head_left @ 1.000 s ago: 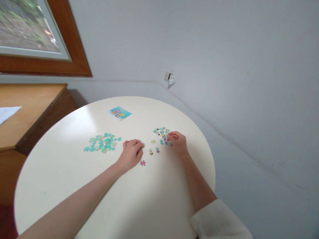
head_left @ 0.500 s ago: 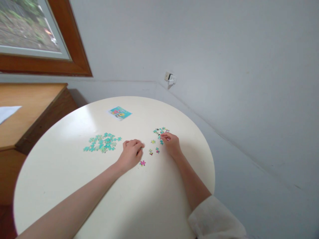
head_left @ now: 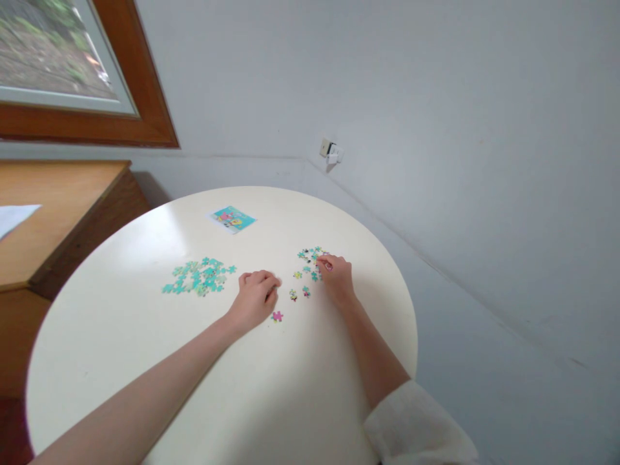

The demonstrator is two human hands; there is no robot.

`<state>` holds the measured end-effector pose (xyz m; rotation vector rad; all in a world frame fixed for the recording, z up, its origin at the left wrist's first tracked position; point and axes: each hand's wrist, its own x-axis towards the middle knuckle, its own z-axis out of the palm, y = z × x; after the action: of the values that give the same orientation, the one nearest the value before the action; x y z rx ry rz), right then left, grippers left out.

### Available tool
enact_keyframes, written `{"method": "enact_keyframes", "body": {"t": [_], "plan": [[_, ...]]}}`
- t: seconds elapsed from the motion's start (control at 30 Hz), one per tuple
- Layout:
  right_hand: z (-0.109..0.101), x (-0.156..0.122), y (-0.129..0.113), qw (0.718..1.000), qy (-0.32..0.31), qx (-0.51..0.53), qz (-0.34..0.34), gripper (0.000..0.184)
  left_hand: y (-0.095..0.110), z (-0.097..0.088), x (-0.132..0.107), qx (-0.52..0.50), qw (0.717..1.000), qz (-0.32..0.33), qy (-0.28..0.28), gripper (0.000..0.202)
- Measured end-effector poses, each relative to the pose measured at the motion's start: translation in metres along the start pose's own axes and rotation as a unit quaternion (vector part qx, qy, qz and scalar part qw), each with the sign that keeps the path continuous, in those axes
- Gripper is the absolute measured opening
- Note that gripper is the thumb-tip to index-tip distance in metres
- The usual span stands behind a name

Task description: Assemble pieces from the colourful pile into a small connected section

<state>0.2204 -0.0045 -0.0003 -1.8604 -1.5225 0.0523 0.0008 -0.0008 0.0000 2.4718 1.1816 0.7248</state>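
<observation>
My right hand [head_left: 338,278] is over the right-hand group of jigsaw puzzle pieces [head_left: 307,254], thumb and forefinger pinched together, with a bit of a puzzle piece [head_left: 329,266] showing between them. My left hand [head_left: 256,297] rests on the table with its fingers curled in; whatever they hold is hidden. Between the hands lie a yellow piece [head_left: 297,275], a teal-and-pink piece [head_left: 306,292] and a multicoloured piece [head_left: 293,295]. A pink puzzle piece [head_left: 277,316] is just below my left hand. Left of that hand spreads a pile of teal puzzle pieces [head_left: 199,278].
The round white table [head_left: 232,400] stands near the wall. A colourful picture sheet [head_left: 233,219] lies toward its far side. At the left is a wooden desk [head_left: 58,187] with white paper [head_left: 17,218]. A wall socket with a plug [head_left: 332,152] is beyond the table.
My right hand has shifted slightly right, away from a teal piece that now lies in fuller view. The left hand stays where it was.
</observation>
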Motion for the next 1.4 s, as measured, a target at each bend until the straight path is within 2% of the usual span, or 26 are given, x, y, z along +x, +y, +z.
{"method": "enact_keyframes", "body": {"t": [0.17,0.43,1.4], "plan": [[-0.009,-0.001,0.004,0.996,-0.041,-0.075,0.032,0.016,0.001,-0.001,0.000,0.000,1.000,-0.001,-0.002,0.023],[-0.011,-0.004,0.000,0.989,-0.086,-0.102,0.056,0.018,0.000,-0.001,0.000,-0.005,1.000,-0.004,-0.003,0.023],[-0.016,-0.003,-0.005,0.983,-0.098,-0.131,0.086,0.016,0.000,-0.001,0.000,-0.001,1.000,-0.007,-0.006,0.025]]}}
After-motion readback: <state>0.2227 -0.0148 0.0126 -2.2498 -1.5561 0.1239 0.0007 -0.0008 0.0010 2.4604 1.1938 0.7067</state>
